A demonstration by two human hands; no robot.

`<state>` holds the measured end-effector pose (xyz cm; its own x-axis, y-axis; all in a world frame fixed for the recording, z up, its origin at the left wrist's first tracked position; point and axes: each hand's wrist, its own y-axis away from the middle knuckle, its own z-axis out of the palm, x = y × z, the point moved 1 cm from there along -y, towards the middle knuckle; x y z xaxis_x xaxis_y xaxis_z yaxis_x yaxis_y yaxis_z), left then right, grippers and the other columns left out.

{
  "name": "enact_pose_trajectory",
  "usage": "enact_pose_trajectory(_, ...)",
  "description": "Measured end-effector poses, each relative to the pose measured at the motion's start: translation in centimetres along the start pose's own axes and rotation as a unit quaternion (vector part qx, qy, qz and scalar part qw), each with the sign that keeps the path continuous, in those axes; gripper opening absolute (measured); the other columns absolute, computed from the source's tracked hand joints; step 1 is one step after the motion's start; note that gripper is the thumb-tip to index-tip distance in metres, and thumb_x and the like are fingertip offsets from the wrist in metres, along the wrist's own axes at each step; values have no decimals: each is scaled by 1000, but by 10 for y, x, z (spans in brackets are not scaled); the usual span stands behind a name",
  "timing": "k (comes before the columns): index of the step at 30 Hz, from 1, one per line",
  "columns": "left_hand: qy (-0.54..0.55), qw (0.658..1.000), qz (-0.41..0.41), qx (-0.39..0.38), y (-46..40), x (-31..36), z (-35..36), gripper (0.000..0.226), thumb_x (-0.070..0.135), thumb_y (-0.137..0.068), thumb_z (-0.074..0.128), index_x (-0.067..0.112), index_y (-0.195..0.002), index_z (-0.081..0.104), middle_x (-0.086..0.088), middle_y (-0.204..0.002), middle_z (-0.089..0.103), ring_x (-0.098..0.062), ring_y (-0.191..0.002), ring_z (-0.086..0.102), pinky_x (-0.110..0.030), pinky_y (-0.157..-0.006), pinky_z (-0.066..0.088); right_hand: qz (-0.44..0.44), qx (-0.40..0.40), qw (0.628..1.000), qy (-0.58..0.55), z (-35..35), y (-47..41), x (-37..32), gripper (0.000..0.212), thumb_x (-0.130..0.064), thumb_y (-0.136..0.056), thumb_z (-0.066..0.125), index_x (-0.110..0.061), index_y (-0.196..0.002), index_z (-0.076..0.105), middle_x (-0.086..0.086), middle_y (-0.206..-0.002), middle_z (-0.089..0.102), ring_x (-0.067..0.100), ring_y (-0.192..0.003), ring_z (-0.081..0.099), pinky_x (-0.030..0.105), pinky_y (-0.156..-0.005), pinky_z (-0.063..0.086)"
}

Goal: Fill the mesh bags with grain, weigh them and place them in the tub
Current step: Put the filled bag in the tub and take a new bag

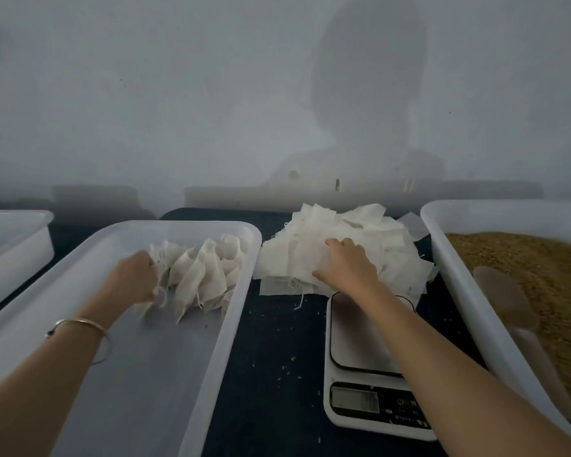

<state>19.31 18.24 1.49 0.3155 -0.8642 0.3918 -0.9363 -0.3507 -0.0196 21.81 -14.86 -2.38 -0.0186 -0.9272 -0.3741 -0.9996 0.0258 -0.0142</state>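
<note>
Several filled white mesh bags (205, 275) stand in a row at the far end of a white tub (211, 357). My left hand (136, 278) is inside the tub, its fingers curled round the leftmost bag of that row. A loose pile of empty mesh bags (370, 239) lies on the dark table behind the scale. My right hand (346, 262) rests on the near side of this pile, fingers spread over the top bags. A white digital kitchen scale (360, 354) sits under my right forearm, its platform bare. A tub of brown grain (541, 282) stands at the right.
A pale plastic scoop (508, 298) lies in the grain tub near its left wall. Another white tub (20, 239) is at the far left edge. Stray grains are scattered on the dark table (277, 357) between tub and scale. A grey wall rises close behind.
</note>
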Motion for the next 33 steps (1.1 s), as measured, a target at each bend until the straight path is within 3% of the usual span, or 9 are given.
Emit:
enact_pose_trajectory(2,18,999,29,-17,-4,5,13,23,4,-97,41,4,-76,49,-18,-74,59,-31,-65,58,-32,-61,47,-9,9,999,52,3,-1,0,58,-42,-81,69,-19,-129,45,5,-127,40,28,-116,40,37,-77,38)
enact_pose_trajectory(5,3,996,64,-61,-1,15,33,14,8,-97,44,4,-91,56,-9,-75,59,-25,-69,56,-32,-68,45,-23,60,996,60,5,-5,2,34,-27,-89,60,-17,-121,55,4,-122,47,24,-110,46,36,-81,43)
enact_pose_trajectory(11,34,999,32,-16,0,25,26,36,22,-93,60,-3,-117,49,-21,-100,63,-36,-94,60,-39,-80,42,-22,130,990,-45,3,-9,15,23,-15,-94,51,-17,-106,70,1,-110,66,21,-99,61,27,-72,43)
enact_pose_trajectory(16,240,954,159,84,32,90,-4,34,15,-91,61,8,-121,47,5,-79,55,-18,-80,53,-32,-76,40,-1,243,938,-246,-28,6,14,21,-11,-95,51,-14,-109,66,1,-106,66,17,-97,60,27,-84,45)
enact_pose_trajectory(19,402,895,192,-13,67,143,-13,18,19,-93,59,21,-109,51,2,-89,62,-11,-81,61,-28,-71,51,45,249,851,-461,-58,28,12,22,-9,-95,49,-19,-109,64,-7,-96,61,11,-87,59,32,-86,53)
enact_pose_trajectory(23,485,827,120,-259,114,198,1,29,35,-92,60,16,-114,56,-5,-113,64,-16,-100,65,-30,-76,56,31,166,716,-678,-94,78,22,23,-4,-95,51,-21,-99,66,-1,-91,61,14,-87,66,25,-69,57)
enact_pose_trajectory(26,467,801,91,-363,142,223,21,43,53,-88,57,20,-117,58,-2,-118,63,-19,-105,65,-36,-85,57,18,182,706,-684,-111,115,37,22,-8,-96,53,-23,-95,69,-1,-86,62,10,-79,67,22,-62,54)
enact_pose_trajectory(29,477,793,92,-367,165,234,39,55,56,-86,57,19,-126,54,0,-121,62,-17,-104,65,-32,-81,58,29,236,715,-657,-118,143,54,22,-11,-96,54,-26,-92,70,-4,-90,65,8,-81,65,18,-62,53)
enact_pose_trajectory(33,553,710,33,-436,200,222,64,52,53,-77,62,19,-117,59,3,-109,72,-13,-94,71,-29,-73,58,36,242,691,-680,-119,168,72,28,-9,-95,53,-26,-83,72,1,-97,65,15,-91,64,23,-72,57)
